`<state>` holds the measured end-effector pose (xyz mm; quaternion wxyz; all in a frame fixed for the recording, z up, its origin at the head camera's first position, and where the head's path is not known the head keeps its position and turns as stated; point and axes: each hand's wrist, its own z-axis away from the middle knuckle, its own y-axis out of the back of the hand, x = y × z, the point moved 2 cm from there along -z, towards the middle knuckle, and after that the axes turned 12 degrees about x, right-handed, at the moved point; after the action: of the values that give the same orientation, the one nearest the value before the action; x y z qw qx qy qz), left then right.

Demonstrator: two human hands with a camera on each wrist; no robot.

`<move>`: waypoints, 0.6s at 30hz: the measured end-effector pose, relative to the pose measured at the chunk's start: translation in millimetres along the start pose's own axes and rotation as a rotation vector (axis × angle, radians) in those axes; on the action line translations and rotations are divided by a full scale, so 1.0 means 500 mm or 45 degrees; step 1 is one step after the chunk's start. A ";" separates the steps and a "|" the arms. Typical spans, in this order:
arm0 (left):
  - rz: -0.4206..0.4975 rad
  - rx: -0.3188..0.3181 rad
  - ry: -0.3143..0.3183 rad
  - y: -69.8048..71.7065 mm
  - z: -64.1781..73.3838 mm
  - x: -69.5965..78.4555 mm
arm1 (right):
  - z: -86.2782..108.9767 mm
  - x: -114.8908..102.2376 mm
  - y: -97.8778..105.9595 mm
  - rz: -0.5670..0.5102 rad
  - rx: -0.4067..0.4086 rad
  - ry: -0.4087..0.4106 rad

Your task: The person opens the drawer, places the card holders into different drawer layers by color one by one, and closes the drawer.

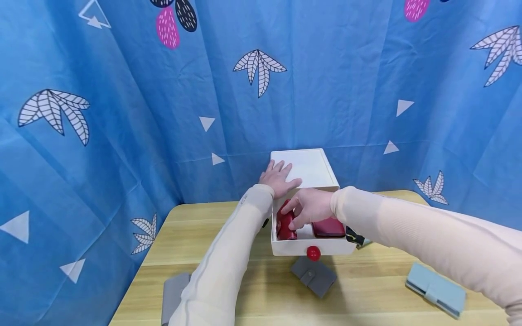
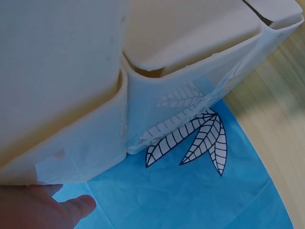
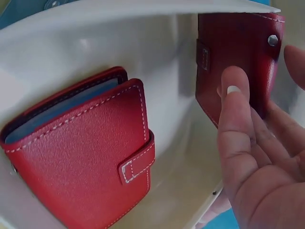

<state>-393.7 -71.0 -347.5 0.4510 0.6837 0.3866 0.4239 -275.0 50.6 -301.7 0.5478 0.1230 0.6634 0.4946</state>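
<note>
A small white drawer cabinet (image 1: pixel 306 165) stands at the table's back, its drawer (image 1: pixel 291 248) pulled out by a red knob (image 1: pixel 313 253). My left hand (image 1: pixel 279 179) rests on the cabinet's top with fingers spread. Inside the drawer, my right hand (image 1: pixel 311 206) pinches a dark red snap-strap wallet (image 3: pixel 238 52) that stands against the left wall. The thumb lies on its face; the fingers reach round its edge. A second red wallet (image 3: pixel 90 152), with white stitching and a strap, lies in the drawer's right part, left of the hand in the right wrist view.
On the wooden table (image 1: pixel 375 290), a grey wallet (image 1: pixel 320 277) lies before the drawer and a light blue one (image 1: pixel 436 290) at the right. Another grey item (image 1: pixel 173 294) is partly behind the left sleeve. A blue patterned curtain (image 1: pixel 334 90) hangs right behind the cabinet.
</note>
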 end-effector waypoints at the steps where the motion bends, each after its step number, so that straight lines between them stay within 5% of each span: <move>1: 0.001 -0.002 0.003 -0.001 -0.001 -0.001 | 0.000 0.000 0.000 0.013 -0.005 -0.001; 18: -0.008 -0.008 0.006 0.009 0.010 0.005 | 0.010 -0.001 0.003 0.335 -0.102 -0.095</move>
<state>-387.6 -71.6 -344.0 0.4536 0.6802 0.3883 0.4253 -271.0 53.8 -299.8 0.5070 0.2051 0.6004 0.5835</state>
